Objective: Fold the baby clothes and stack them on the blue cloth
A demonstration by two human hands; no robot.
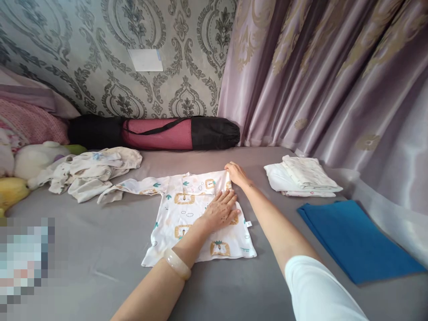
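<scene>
A small white long-sleeved shirt (185, 220) printed with orange lion faces and green leaves lies spread on the grey sheet. One sleeve stretches out to the left; on the right no sleeve sticks out, and a strip of cloth lies across the upper chest. My left hand (219, 210), with a pale bangle at its wrist, rests flat on the right part of the shirt, fingers extended. Just beyond it, my right hand (236, 174) has its fingers closed on the shirt's upper right corner. A small white tag shows at the shirt's right edge.
Rumpled pale clothes (96, 171) lie at the left near plush toys (40, 156). A pink and black mat bag (157, 133) runs along the wall. To the right are folded white clothes (304, 176) and a folded blue cloth (357, 240), beside the curtain (267, 80).
</scene>
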